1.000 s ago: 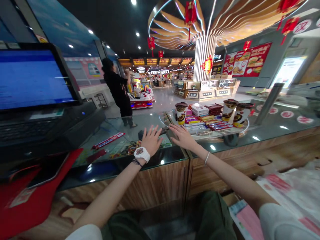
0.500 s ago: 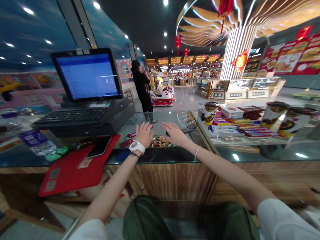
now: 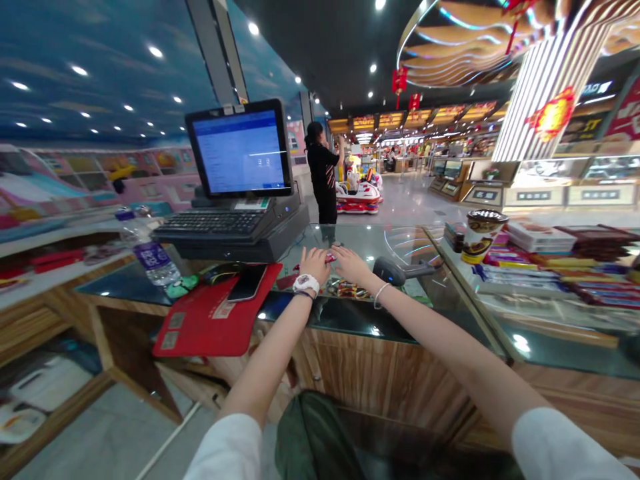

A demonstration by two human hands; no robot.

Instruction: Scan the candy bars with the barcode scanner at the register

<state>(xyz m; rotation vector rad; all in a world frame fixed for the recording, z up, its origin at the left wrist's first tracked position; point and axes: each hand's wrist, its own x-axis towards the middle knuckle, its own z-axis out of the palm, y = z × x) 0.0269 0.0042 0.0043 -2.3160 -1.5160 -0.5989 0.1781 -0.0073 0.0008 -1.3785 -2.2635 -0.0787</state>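
Observation:
My left hand (image 3: 315,264), with a white watch at the wrist, is over the glass counter (image 3: 400,240). Its fingers are bent around a small red-wrapped item (image 3: 330,258). My right hand (image 3: 350,264) is just to the right, its fingertips close to the same item; whether they grip it is too small to tell. Below and between the hands lies a spread of small colourful packets (image 3: 347,289). A black handheld scanner (image 3: 390,271) rests on the glass right of my right hand.
A monitor (image 3: 243,152) and keyboard (image 3: 210,225) stand at the left. Nearby are a bottle (image 3: 150,253), a red mat (image 3: 205,327) and a phone (image 3: 247,283). Snack bars (image 3: 525,277) and a cup (image 3: 481,237) sit at the right. A person (image 3: 323,173) stands beyond the counter.
The view has turned left. My hands have come closer together, and their spread fingers have drawn in around the red-wrapped item. More of the scanner shows.

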